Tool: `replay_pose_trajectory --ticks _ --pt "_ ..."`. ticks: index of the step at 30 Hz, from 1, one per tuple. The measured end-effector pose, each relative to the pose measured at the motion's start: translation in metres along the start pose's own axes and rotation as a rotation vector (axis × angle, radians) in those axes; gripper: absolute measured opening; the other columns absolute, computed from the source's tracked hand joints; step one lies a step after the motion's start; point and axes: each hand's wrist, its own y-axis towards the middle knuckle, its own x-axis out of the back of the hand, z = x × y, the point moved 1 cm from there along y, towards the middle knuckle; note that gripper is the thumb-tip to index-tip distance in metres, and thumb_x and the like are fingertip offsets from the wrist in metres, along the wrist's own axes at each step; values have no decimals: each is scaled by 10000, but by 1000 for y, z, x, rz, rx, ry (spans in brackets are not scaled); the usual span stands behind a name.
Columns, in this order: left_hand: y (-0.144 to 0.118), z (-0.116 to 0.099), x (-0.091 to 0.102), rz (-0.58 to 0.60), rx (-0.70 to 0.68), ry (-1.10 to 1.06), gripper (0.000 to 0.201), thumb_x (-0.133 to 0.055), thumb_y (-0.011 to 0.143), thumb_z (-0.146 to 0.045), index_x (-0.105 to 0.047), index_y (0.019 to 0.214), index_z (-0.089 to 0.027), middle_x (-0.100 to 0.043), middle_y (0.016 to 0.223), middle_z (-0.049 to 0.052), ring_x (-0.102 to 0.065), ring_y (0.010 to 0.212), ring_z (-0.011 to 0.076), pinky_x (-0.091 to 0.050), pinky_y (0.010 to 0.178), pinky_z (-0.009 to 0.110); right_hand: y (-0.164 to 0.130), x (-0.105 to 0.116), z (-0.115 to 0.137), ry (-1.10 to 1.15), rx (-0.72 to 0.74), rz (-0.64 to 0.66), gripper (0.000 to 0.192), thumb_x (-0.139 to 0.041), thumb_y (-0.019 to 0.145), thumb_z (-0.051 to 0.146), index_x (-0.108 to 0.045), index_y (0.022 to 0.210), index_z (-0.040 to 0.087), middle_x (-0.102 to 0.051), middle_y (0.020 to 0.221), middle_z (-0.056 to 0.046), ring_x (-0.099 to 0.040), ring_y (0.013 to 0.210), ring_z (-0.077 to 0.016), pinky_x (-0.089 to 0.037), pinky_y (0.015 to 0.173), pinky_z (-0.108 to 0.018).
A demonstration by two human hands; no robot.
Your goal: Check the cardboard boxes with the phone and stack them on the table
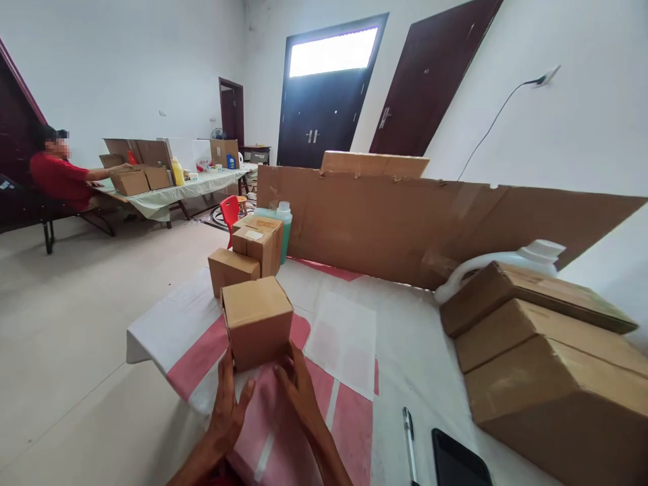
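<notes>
A small closed cardboard box (pixel 260 334) is at the left part of the cloth-covered table, between my two hands. My left hand (pixel 227 403) grips its lower left side, with the thumb held apart on the near side. At the lower right corner, the fingers of my right hand (pixel 300 386) press against the box. The box's underside is hidden, so I cannot tell if it is lifted. Just beyond it are another cardboard box (pixel 233 270) and a taller carton (pixel 266 250) with a white label.
A bottle of green liquid (pixel 285 233) stands behind the cartons. Cardboard sheeting (pixel 374 226) borders the far side. Large boxes (pixel 521 385) and a white jug (pixel 506 260) stand right. A pen (pixel 409 442) and black phone (pixel 458 460) lie near. A person (pixel 61 169) sits far left.
</notes>
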Motion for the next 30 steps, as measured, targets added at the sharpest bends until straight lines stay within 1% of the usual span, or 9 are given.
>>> replay_pose_trajectory --ticks 3,6,8,11,17,20,23,26,30 --pt "-27 -3 -17 86 -24 -4 722 -450 1028 -539 -173 1656 -316 -228 1730 78 -155 1614 327 -157 1311 586 -31 34 0 -21 -19 -162 561 -682 886 484 -609 1421 332 -683 1391 -79 -626 1309 -334 -509 1105 -526" --pt "-48 -14 -29 163 -73 -25 725 -443 1025 -544 -159 1661 -343 -246 1729 49 -173 1610 331 -187 1308 592 -59 67 1 -50 -48 -270 533 -682 885 506 -630 1390 342 -706 1348 -75 -649 1276 -349 -529 1077 -537" --pt "-52 -23 -34 222 -97 -40 740 -453 1017 -555 -161 1662 -339 -254 1726 56 -203 1602 341 -205 1300 606 -68 85 0 -69 -92 -317 584 -682 876 542 -619 1398 287 -673 1397 -116 -641 1286 -352 -522 1080 -539" --pt "-43 -37 -34 218 -82 -68 712 -445 1022 -542 -206 1652 -314 -311 1696 87 -264 1583 336 -260 1286 591 -68 101 -8 -81 -169 -402 717 -699 827 607 -588 1412 209 -610 1468 -180 -609 1326 -363 -505 1099 -535" --pt "-31 -49 -32 197 -94 -118 653 -447 1017 -533 -277 1613 -328 -458 1578 126 -486 1444 339 -441 1179 552 -63 82 -20 -144 -94 -329 582 -674 836 542 -655 1339 251 -682 1381 -111 -604 1335 -352 -463 1151 -536" --pt "-34 -52 -30 170 -149 -64 681 -469 998 -543 -269 1623 -361 -463 1556 125 -477 1442 358 -438 1172 587 -72 75 -2 -193 -67 -347 524 -642 872 556 -665 1309 267 -721 1288 -91 -684 1196 -337 -555 1039 -489" --pt "-29 -64 -27 191 -241 -50 710 -524 965 -553 -347 1605 -302 -454 1535 144 -431 1457 375 -388 1204 600 -78 82 25 -246 -93 -342 547 -637 887 604 -657 1319 269 -710 1292 -88 -699 1107 -318 -591 910 -427" --pt "-16 -78 -25 232 -316 -7 678 -521 974 -536 -411 1580 -254 -474 1477 157 -443 1426 374 -386 1201 590 -77 93 43 -249 -88 -392 571 -572 920 651 -668 1307 242 -693 1305 -104 -647 1195 -318 -545 979 -430" --pt "2 -85 -25 267 -275 52 640 -532 973 -550 -495 1532 -239 -491 1415 157 -455 1400 366 -391 1197 589 -72 99 45 -183 -74 -419 601 -554 920 683 -691 1297 235 -675 1354 -116 -580 1316 -328 -470 1102 -476"
